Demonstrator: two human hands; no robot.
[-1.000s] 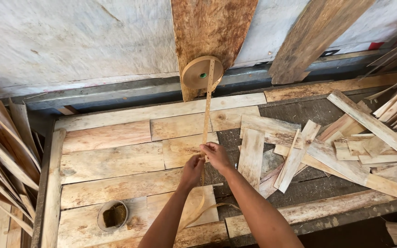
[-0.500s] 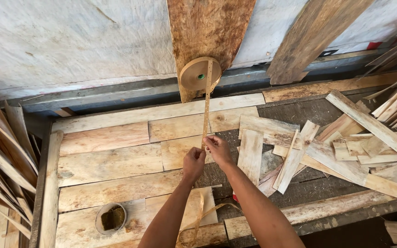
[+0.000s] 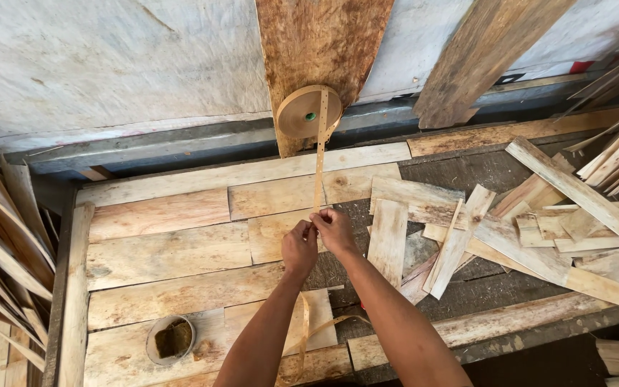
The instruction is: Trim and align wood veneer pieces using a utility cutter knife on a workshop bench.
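Past the small round tin cup (image 3: 171, 338) on the pale plank table (image 3: 159, 251), the left hand (image 3: 299, 249) and right hand (image 3: 334, 230) together pinch the thin brown paper tape strip (image 3: 319, 154), which runs up from them to its tan roll (image 3: 308, 111).

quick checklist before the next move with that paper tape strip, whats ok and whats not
1. Both hands on the tape strip: left hand and right hand pinch it together: ok.
2. Strip runs straight and taut from the tape roll: ok.
3. Roll seated on its green peg: ok.
4. Loose tail curls under the forearms, may snag: not ok.
5. Veneer sheets below lie flat: ok.
6. Small round tin, contents: cannot tell.
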